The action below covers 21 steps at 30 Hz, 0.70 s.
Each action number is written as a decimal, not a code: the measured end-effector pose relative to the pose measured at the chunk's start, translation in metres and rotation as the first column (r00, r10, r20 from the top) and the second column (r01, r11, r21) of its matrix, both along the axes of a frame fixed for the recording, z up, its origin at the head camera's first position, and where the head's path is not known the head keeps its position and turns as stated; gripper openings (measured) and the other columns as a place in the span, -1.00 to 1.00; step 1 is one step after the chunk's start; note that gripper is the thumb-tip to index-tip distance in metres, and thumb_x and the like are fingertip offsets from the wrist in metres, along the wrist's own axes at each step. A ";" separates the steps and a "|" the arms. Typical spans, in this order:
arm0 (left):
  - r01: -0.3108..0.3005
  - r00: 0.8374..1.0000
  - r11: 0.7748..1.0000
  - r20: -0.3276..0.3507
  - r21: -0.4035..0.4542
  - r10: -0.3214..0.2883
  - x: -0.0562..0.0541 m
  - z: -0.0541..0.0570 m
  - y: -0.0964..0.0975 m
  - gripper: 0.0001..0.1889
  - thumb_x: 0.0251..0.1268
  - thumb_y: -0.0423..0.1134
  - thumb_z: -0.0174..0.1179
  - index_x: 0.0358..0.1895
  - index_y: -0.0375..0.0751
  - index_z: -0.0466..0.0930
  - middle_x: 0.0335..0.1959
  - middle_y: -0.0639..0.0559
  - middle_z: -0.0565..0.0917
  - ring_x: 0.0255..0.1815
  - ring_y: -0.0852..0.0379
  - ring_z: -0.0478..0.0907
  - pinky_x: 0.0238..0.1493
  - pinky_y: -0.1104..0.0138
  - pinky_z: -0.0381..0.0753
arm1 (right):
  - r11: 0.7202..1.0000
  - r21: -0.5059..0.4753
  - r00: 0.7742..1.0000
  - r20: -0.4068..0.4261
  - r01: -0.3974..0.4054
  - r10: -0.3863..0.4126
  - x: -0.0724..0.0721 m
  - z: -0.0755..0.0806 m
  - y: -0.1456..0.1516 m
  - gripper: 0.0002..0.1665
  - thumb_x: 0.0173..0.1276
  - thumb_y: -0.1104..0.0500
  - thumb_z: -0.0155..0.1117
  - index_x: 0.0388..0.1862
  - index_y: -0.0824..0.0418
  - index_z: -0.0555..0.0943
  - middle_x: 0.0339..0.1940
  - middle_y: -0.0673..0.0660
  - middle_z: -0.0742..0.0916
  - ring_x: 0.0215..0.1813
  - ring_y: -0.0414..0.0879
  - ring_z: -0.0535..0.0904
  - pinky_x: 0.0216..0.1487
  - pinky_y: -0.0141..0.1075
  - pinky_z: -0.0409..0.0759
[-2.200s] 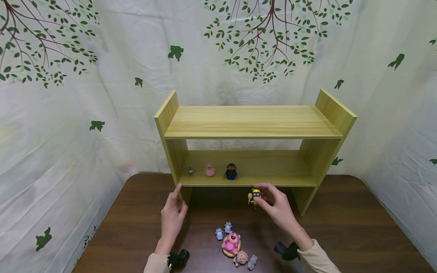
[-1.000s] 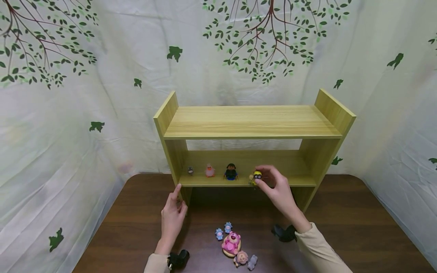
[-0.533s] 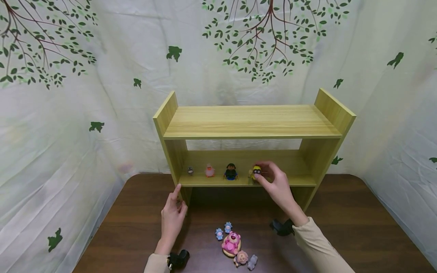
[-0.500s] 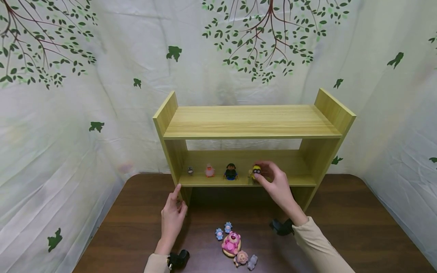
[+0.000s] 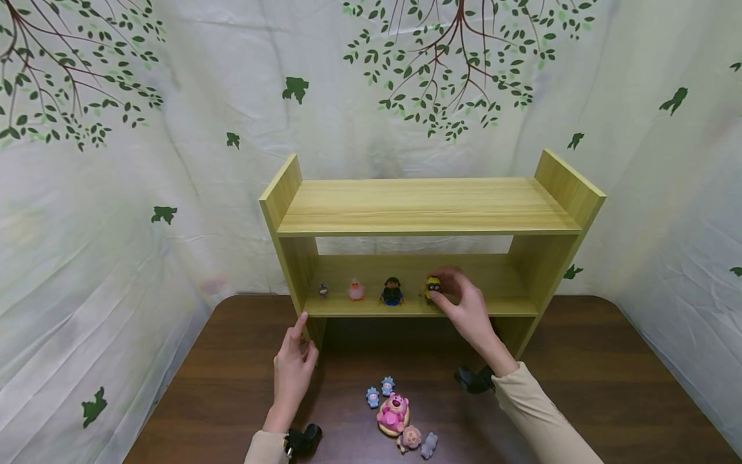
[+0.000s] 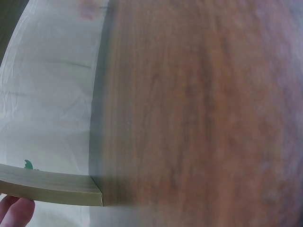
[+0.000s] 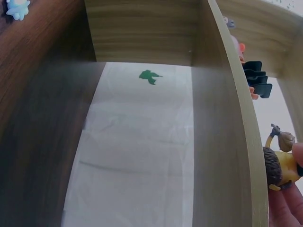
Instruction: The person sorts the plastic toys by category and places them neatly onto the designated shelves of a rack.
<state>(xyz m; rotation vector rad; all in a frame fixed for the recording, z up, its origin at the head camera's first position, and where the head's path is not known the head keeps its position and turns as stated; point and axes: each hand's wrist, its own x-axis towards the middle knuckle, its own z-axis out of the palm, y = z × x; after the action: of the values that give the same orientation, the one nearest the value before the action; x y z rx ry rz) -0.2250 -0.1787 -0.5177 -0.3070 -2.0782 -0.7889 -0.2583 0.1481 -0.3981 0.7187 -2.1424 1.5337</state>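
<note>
My right hand (image 5: 464,303) pinches a yellow minion figurine (image 5: 433,285) at the middle board of a wooden shelf (image 5: 429,225). The right wrist view shows the minion (image 7: 284,168) just behind the board's edge, with a brown textured lower part and a small brown item beside it; fingers partly cover it. To its left stand a dark-clad figurine (image 5: 392,292), a pink duck figurine (image 5: 356,290) and a tiny grey figurine (image 5: 323,290). My left hand (image 5: 294,367) touches the shelf's left side panel (image 6: 52,187), index finger extended; fingertips show at the panel in the left wrist view.
On the brown table (image 5: 220,386) before the shelf lie two small blue figurines (image 5: 372,397), a pink bear (image 5: 393,414), a peach figurine (image 5: 410,438) and a grey-blue one (image 5: 429,444). White leaf-print fabric (image 5: 191,161) encloses the table.
My right hand has raised the minion from below the middle board's front edge to above it, then moved slightly inward and left. The left hand stays at the side panel.
</note>
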 end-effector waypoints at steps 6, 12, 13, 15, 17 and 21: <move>0.005 1.000 1.000 -0.016 0.000 -0.005 0.000 0.000 0.000 -0.13 -0.07 -0.69 0.17 0.38 0.01 0.24 -0.43 -0.07 0.38 -0.56 0.25 0.22 -0.63 0.39 0.39 | 1.000 0.026 1.000 0.018 0.001 -0.002 0.007 0.012 -0.004 -0.62 0.30 0.39 0.24 0.10 0.41 0.50 0.00 0.28 0.63 0.04 0.13 0.57 0.05 -0.03 0.49; 0.008 1.000 1.000 -0.021 -0.002 -0.008 -0.001 0.000 0.000 -0.14 -0.07 -0.69 0.16 0.38 0.00 0.25 -0.43 -0.07 0.37 -0.57 0.26 0.21 -0.64 0.39 0.37 | 0.999 0.041 0.999 0.048 -0.001 -0.001 0.021 0.030 -0.008 -0.62 0.28 0.46 0.21 0.09 0.49 0.48 0.00 0.40 0.60 0.07 0.24 0.54 0.08 0.07 0.46; 0.007 1.000 1.000 -0.021 -0.003 -0.007 -0.001 0.000 0.000 -0.14 -0.06 -0.69 0.16 0.38 0.00 0.25 -0.43 -0.07 0.37 -0.56 0.26 0.21 -0.64 0.39 0.37 | 0.999 0.041 0.998 0.057 -0.001 -0.002 0.021 0.030 -0.008 -0.61 0.28 0.46 0.21 0.09 0.49 0.48 0.00 0.41 0.60 0.08 0.24 0.54 0.08 0.08 0.45; 0.006 1.000 1.000 -0.019 -0.003 -0.006 -0.001 0.000 -0.001 -0.14 -0.06 -0.69 0.16 0.38 0.01 0.25 -0.43 -0.07 0.37 -0.57 0.27 0.21 -0.64 0.40 0.37 | 0.999 0.043 0.998 0.065 -0.001 -0.001 0.022 0.031 -0.008 -0.61 0.28 0.46 0.21 0.10 0.50 0.47 0.01 0.42 0.59 0.08 0.24 0.53 0.09 0.09 0.45; 0.006 1.000 1.000 -0.017 -0.001 -0.006 -0.001 0.000 -0.001 -0.14 -0.06 -0.69 0.17 0.38 0.01 0.25 -0.43 -0.07 0.37 -0.57 0.27 0.21 -0.64 0.40 0.38 | 0.999 0.042 0.998 0.067 -0.002 0.000 0.022 0.031 -0.008 -0.61 0.29 0.46 0.21 0.10 0.50 0.47 0.01 0.42 0.59 0.09 0.25 0.53 0.10 0.09 0.44; 0.009 1.000 1.000 -0.016 0.002 -0.009 -0.001 0.000 -0.001 -0.14 -0.06 -0.69 0.17 0.38 0.01 0.25 -0.43 -0.07 0.38 -0.57 0.26 0.23 -0.64 0.40 0.40 | 0.999 0.040 0.999 0.053 -0.001 -0.001 0.021 0.029 -0.008 -0.61 0.29 0.46 0.21 0.10 0.49 0.47 0.02 0.41 0.60 0.09 0.25 0.53 0.09 0.09 0.44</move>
<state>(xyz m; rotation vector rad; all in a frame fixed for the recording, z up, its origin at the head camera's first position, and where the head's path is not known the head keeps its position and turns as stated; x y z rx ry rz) -0.2261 -0.1794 -0.5177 -0.3203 -2.0622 -0.7913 -0.2369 0.1398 -0.3687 0.6990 -2.2181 1.5301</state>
